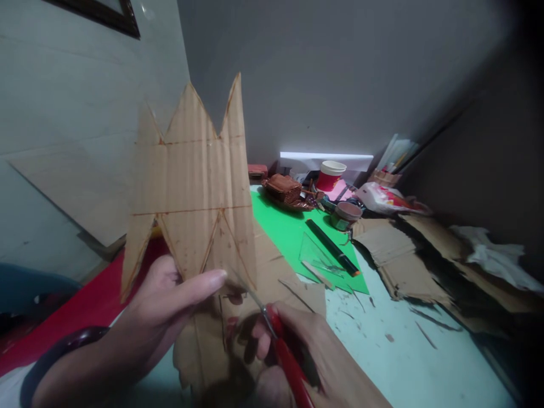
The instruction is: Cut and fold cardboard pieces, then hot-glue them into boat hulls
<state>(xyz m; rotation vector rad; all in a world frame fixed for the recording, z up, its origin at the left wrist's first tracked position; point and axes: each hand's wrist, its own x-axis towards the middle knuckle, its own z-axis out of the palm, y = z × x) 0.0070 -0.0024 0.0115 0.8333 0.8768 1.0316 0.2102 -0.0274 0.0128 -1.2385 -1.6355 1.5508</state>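
My left hand (170,300) grips the lower edge of an upright piece of corrugated cardboard (191,175), its thumb lying across the front. Pointed tabs stand along the cardboard's top and bottom, with brown lines drawn along the folds and edges. My right hand (306,345) is closed round a slim red-handled knife (289,362). Its thin metal blade reaches the bottom right tab, close to my left thumb. Whether the blade touches the tab or passes behind it, I cannot tell. The lower fingers of my right hand are in shadow.
More cardboard (297,289) lies beneath my hands. On a green sheet (276,218) rest a black marker (331,246) and a clear set square (312,252). Behind stand a red-and-white cup (330,177) and a small jar (346,215). Torn cardboard (386,255) and scraps lie right.
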